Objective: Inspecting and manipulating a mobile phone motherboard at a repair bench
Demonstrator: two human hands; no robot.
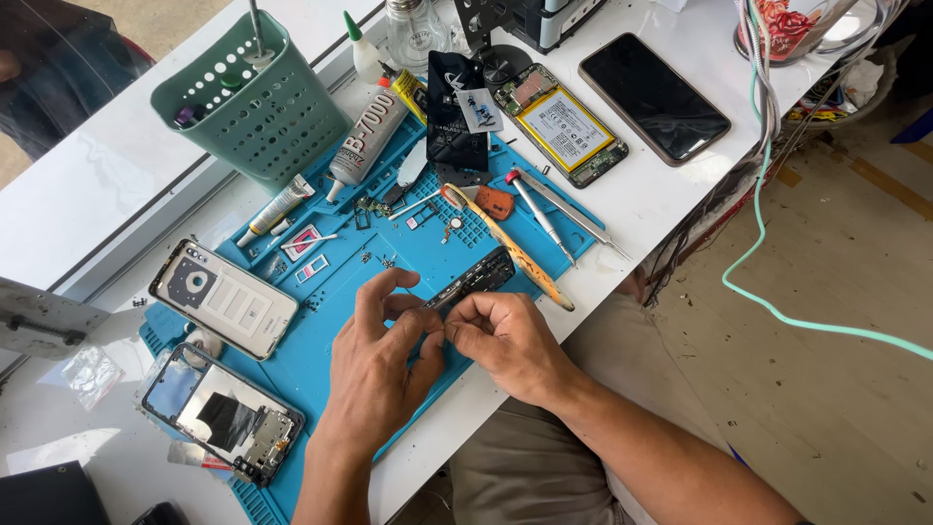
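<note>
A narrow dark phone part [473,279], seemingly a frame strip or board, is pinched at its near end between both hands above the blue repair mat [330,292]. Left hand [379,360]: thumb and forefinger closed on the part's near end, other fingers curled over it. Right hand [505,340]: fingertips pressed together at the same end, just touching the left thumb. Far end of the part is angled up and away, near the orange-patterned pry tool [515,255]. Step in hand is judged to be fine work on that end, such as something small being picked or peeled off; exact detail is hidden by the fingers. Next move is judged to call for a steady pinch and a small, controlled pull, since loose screws and small bits are scattered on the mat close by. Also on the worktop [641,194]: a grey back cover [225,297], an opened phone body [222,413], tweezers [573,214], a glue tube [364,136], a green perforated basket [255,102].
</note>
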